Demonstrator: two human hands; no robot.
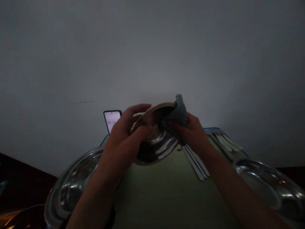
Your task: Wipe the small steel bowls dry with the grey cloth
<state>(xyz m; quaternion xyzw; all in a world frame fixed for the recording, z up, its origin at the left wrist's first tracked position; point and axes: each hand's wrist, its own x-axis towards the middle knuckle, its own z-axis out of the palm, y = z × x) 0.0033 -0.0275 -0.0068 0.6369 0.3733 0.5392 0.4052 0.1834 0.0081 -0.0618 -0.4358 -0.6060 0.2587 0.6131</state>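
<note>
A shiny metal bowl (pixel 154 149) is held up tilted over the table, near the wall. My left hand (pixel 126 133) grips its left rim, thumb on the inside and fingers behind. In my right hand (pixel 194 132) is a grey-green cloth (pixel 179 111), folded over the bowl's right rim and pressed against the metal. The fingers behind the cloth are partly hidden.
A large metal basin (pixel 73 184) stands at the left, another metal basin (pixel 269 184) at the right. Several metal utensils (pixel 196 162) and white-handled ones (pixel 226 141) lie on the pale table (pixel 176 197). A phone (pixel 111 119) leans against the wall (pixel 152 54).
</note>
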